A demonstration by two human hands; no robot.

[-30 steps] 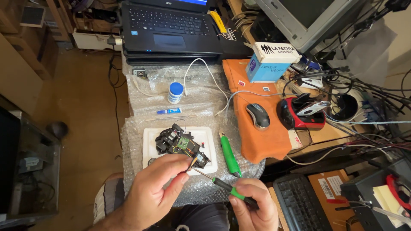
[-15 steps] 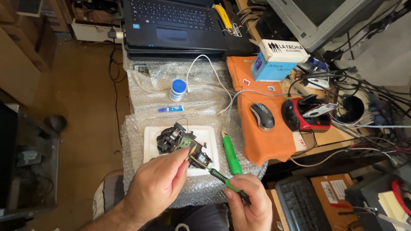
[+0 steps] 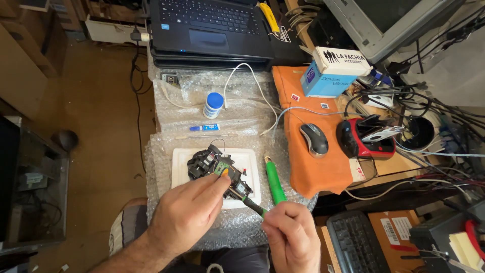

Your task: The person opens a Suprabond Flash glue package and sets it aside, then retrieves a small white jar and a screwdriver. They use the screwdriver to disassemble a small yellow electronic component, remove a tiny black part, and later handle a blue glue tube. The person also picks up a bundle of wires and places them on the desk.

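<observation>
Head camera, looking down on a cluttered workbench. In the lower middle of the frame, the person's left hand (image 3: 188, 215) has its fingertips pressed on a small black electronic assembly (image 3: 217, 169) with exposed circuit boards, steadying it. The assembly sits on a white tray (image 3: 179, 164), which lies on bubble wrap (image 3: 166, 101) spread over the bench.

Just right of that, at the bottom centre, the right hand (image 3: 293, 237) is clenched around a green-handled screwdriver (image 3: 255, 206). Its tip meets the lower right edge of the assembly. A second green tool (image 3: 275, 182) lies loose on the bubble wrap just beside the tray's right edge, above the right hand.

Above the tray, in the middle of the frame, lie a small blue tube (image 3: 204, 128) and a white bottle with a blue cap (image 3: 213, 104), with a white cable (image 3: 247, 81) looping beside them. A black laptop (image 3: 207, 30) lies open at the top centre.

To the right, an orange cloth (image 3: 313, 167) carries a grey computer mouse (image 3: 314, 139) and a blue and white box (image 3: 333, 73). Further right are a red and black device (image 3: 368, 139) and a tangle of dark cables (image 3: 429, 108). A black keyboard (image 3: 353, 245) shows at the lower right. Brown floor (image 3: 101, 131) fills the left of the frame.
</observation>
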